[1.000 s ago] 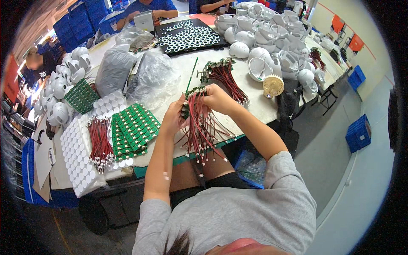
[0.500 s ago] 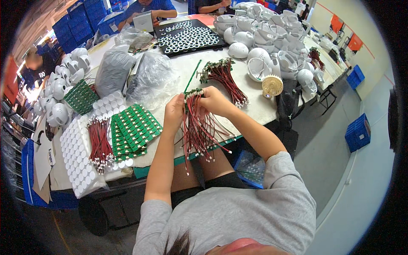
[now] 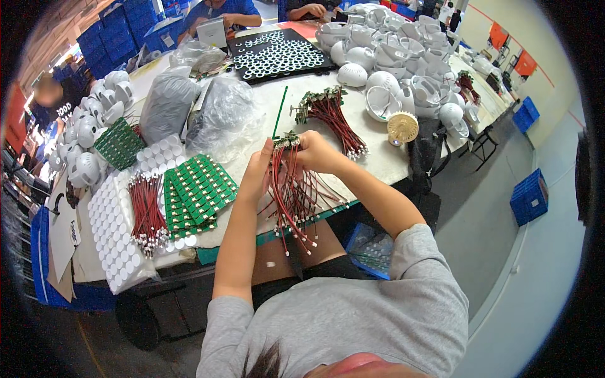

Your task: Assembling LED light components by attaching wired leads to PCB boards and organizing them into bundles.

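Observation:
Over the table's near edge, my left hand (image 3: 258, 169) and my right hand (image 3: 317, 153) are closed around a bunch of small green circuit boards (image 3: 287, 140). Dark red wires (image 3: 293, 198) with white plug ends hang from these boards between my forearms. A thin green strip (image 3: 280, 112) sticks up beside my left thumb; whether it is joined to the boards is hidden. Just beyond my right hand lies a similar pile of wired boards (image 3: 329, 114), its wires fanned toward me. My fingertips are partly covered by boards and wires.
On the left lie green circuit panels (image 3: 200, 188), a red wire bundle (image 3: 146, 211) and sheets of white discs (image 3: 112, 230). Plastic bags (image 3: 224, 113), a black tray of rings (image 3: 277, 57), white shells (image 3: 403, 57) and a small fan (image 3: 402, 128) stand farther off. Other people sit across.
The green strip stands more upright, its top having swung left. The hanging wires have shifted, and my hands have moved only slightly.

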